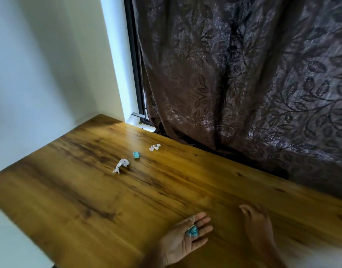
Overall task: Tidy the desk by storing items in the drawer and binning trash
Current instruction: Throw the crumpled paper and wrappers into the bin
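Note:
Near the desk's (73,190) front edge my left hand (182,240) lies palm up with its fingers straight. A teal crumpled scrap (192,232) with a bit of white paper rests on those fingers. My right hand (257,225) hovers palm down just to the right of it, blurred by motion, fingers loosely extended and holding nothing I can see. Farther back on the desk lie three bits of trash: a white crumpled paper (121,165), a small teal wad (136,155) and another white crumpled paper (154,147).
A dark leaf-patterned curtain (243,74) hangs along the desk's back edge on the right. A white wall (40,64) borders the desk's left side and meets a window frame (134,74) at the corner.

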The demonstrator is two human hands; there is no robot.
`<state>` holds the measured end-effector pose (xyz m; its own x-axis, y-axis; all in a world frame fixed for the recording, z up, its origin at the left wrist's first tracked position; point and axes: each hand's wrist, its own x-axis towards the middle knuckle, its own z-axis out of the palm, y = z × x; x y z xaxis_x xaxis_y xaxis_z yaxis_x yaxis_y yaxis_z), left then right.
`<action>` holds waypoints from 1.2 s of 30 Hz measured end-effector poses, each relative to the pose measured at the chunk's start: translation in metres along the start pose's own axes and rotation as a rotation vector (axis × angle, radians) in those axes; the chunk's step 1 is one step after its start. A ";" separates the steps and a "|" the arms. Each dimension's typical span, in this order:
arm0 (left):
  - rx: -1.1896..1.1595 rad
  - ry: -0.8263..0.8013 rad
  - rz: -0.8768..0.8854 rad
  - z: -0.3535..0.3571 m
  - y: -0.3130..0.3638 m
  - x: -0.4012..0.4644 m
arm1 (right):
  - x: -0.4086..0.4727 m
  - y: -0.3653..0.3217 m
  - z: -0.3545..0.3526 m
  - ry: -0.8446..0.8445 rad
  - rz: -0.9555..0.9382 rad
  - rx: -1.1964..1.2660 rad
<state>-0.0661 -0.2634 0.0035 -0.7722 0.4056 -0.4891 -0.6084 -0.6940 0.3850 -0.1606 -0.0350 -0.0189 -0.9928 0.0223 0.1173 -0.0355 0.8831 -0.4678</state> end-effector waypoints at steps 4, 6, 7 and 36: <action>-0.008 0.100 0.120 0.008 -0.012 -0.004 | -0.064 -0.050 -0.004 0.024 -0.153 0.206; -0.067 0.167 0.161 0.012 -0.025 -0.007 | -0.094 -0.069 0.005 0.080 -0.325 0.310; -0.106 0.190 0.183 0.012 -0.031 -0.008 | -0.107 -0.079 0.009 0.074 -0.376 0.333; -0.499 0.224 0.492 -0.124 0.175 -0.095 | -0.015 -0.256 0.104 -0.057 -0.263 0.345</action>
<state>-0.0770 -0.4973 0.0202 -0.8462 -0.1166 -0.5200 -0.0043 -0.9742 0.2255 -0.1483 -0.3096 0.0080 -0.9494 -0.2166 0.2273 -0.3139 0.6470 -0.6949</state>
